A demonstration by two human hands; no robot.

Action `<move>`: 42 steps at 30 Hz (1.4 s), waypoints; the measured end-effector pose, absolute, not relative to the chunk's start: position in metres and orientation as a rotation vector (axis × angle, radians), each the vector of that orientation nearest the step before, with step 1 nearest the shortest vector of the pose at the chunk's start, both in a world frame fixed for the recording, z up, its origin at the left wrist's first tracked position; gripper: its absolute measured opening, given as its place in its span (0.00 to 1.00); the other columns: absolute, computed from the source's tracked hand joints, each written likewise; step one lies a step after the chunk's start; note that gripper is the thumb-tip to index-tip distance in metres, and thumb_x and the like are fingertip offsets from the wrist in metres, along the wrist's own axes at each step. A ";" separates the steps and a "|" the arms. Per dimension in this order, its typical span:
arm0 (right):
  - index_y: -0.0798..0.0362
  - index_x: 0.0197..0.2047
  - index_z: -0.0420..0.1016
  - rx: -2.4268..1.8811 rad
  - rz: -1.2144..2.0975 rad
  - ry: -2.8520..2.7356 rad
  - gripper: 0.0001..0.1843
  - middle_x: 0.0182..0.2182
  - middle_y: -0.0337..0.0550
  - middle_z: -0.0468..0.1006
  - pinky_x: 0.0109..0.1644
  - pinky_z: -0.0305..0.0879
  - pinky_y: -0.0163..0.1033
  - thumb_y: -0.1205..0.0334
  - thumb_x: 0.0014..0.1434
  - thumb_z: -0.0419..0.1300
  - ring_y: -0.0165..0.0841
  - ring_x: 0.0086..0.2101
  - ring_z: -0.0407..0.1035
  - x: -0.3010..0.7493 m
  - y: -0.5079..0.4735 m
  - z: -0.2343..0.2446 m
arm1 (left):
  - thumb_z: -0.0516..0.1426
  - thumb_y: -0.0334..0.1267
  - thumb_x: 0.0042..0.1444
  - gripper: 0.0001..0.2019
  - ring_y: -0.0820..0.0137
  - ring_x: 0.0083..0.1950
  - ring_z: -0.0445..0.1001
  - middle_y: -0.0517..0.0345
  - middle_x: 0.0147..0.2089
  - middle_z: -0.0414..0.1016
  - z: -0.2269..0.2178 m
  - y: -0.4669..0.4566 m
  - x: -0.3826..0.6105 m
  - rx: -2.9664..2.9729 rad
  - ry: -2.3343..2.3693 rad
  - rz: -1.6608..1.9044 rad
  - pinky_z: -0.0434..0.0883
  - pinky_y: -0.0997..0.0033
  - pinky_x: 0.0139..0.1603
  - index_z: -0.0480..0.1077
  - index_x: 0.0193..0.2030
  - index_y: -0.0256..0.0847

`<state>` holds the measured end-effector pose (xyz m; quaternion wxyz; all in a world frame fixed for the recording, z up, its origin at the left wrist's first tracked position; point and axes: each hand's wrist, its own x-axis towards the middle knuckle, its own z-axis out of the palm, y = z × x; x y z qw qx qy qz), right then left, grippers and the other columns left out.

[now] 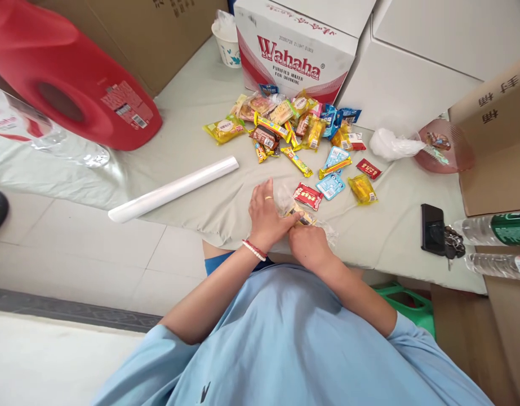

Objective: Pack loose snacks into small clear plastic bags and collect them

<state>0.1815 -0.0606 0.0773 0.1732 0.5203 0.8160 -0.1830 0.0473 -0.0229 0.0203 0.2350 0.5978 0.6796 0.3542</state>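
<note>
A clear plastic bag (329, 232) with a small yellow-wrapped snack (301, 213) in it lies on the cloth-covered table between my hands. My left hand (265, 217) rests along the bag's left side, fingers stretched out and the thumb reaching across toward my right hand. Closed into a fist, my right hand (310, 246) grips the near side of the bag; its fingertips are hidden. Just beyond the bag lies a red-wrapped snack (307, 196). Blue and white packets (331, 185) and a yellow packet (363, 189) lie to the right of it.
A pile of wrapped snacks (280, 121) sits before the Wahaha carton (293, 59). A white plastic roll (175, 189) lies left, near a red jug (74, 73). At right are a tied white bag (392, 144), a pink bowl (465, 149), a black phone (432, 225), keys and bottles.
</note>
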 end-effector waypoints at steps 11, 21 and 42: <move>0.42 0.76 0.61 1.549 -0.561 2.376 0.32 0.48 0.53 0.86 0.45 0.71 0.41 0.64 0.71 0.50 0.44 0.47 0.81 0.196 -0.054 0.074 | 0.64 0.37 0.46 0.17 0.68 0.36 0.76 0.61 0.33 0.77 0.025 0.000 0.026 1.139 1.423 0.929 0.73 0.66 0.43 0.77 0.45 0.37; 0.55 0.63 0.76 1.392 -0.655 2.642 0.23 0.56 0.59 0.79 0.57 0.71 0.47 0.69 0.69 0.51 0.46 0.55 0.74 0.204 -0.060 0.056 | 0.55 0.44 0.67 0.15 0.67 0.43 0.76 0.53 0.42 0.76 0.053 -0.021 0.043 1.794 1.048 0.780 0.74 0.65 0.48 0.80 0.35 0.41; 0.52 0.41 0.76 2.331 -0.923 2.577 0.09 0.55 0.54 0.75 0.62 0.65 0.49 0.56 0.65 0.59 0.45 0.56 0.67 0.279 -0.069 0.029 | 0.50 0.36 0.72 0.19 0.56 0.63 0.71 0.44 0.55 0.79 0.024 -0.056 0.071 2.447 1.462 0.720 0.64 0.56 0.57 0.71 0.65 0.41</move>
